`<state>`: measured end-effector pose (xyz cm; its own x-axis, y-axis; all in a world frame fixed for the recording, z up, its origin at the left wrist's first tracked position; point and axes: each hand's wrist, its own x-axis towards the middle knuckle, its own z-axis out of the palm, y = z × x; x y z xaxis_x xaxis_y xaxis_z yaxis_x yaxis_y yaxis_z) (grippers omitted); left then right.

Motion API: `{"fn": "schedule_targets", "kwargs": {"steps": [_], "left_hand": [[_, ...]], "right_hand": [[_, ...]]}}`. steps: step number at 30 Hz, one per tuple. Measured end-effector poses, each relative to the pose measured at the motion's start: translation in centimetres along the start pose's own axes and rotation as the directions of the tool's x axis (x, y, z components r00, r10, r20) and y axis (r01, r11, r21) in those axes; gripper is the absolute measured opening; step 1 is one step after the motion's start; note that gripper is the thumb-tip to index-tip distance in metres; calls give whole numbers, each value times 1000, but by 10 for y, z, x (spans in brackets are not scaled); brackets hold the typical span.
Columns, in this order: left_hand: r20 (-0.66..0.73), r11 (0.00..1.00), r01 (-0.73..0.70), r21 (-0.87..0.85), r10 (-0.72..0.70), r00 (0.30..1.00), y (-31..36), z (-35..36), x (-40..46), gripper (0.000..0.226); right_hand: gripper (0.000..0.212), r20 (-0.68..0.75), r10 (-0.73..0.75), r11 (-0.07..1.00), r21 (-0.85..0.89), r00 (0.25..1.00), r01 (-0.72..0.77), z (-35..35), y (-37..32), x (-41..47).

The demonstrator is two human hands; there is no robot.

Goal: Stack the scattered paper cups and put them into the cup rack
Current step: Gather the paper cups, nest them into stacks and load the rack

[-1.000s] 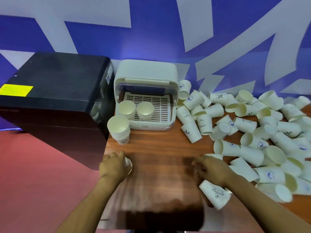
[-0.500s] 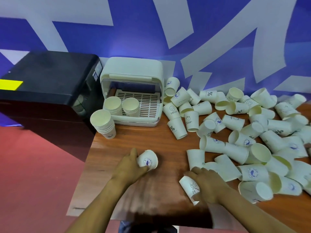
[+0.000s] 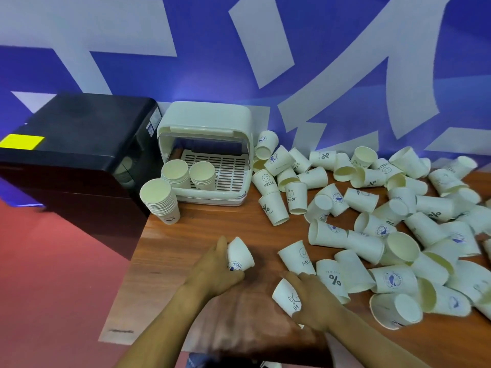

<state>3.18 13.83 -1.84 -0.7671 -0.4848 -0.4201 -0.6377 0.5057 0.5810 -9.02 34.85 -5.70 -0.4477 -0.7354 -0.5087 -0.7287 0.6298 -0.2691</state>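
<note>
Head view: left hand gripping a small white paper cup with blue print, bottom up, near the wooden table's front edge. Right hand wrapped round a white "Hi" cup lying on its side. Best to align rims, nest one inside the other, avoid crushing thin walls. Then onto the white stack of cups just beside the white plastic cup rack.

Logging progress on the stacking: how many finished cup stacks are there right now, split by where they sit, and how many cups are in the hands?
Stacks in the cup rack: 2
Stacks on the table beside the rack: 1
Cups held: 2, left hand one, right hand one
Total: 5
</note>
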Motion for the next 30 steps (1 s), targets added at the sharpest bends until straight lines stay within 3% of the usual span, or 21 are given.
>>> {"fn": "schedule_targets", "kwargs": {"steps": [5, 9, 15, 18, 24, 30], "left_hand": [[5, 999, -25, -36, 25, 1000, 0, -11, 2, 93], [-32, 997, -57, -43, 55, 998, 0, -23, 4, 102], [-240, 979, -98, 181, 140, 961, -9, -56, 7, 81], [-309, 972, -136, 191, 191, 932, -17, -80, 13, 73], [-276, 976, -200, 87, 217, 936, -24, -126, 22, 70], [-292, 959, -248, 141, 279, 915, -38, -170, 38, 68]], "right_hand": [[81, -139, -37, 999, -27, 990, 34, -19, -9, 5], [80, -216, -47, 992, 107, 975, 72, -38, -20, 14], [83, -306, 1, 967, 243, 952, 77, -70, -42, 35], [76, -352, 54, 951, 304, 934, 59, -87, -60, 46], [66, -390, 116, 953, 302, 913, 8, -113, -94, 73], [66, -428, 111, 953, 302, 897, 26, -138, -128, 105]]}}
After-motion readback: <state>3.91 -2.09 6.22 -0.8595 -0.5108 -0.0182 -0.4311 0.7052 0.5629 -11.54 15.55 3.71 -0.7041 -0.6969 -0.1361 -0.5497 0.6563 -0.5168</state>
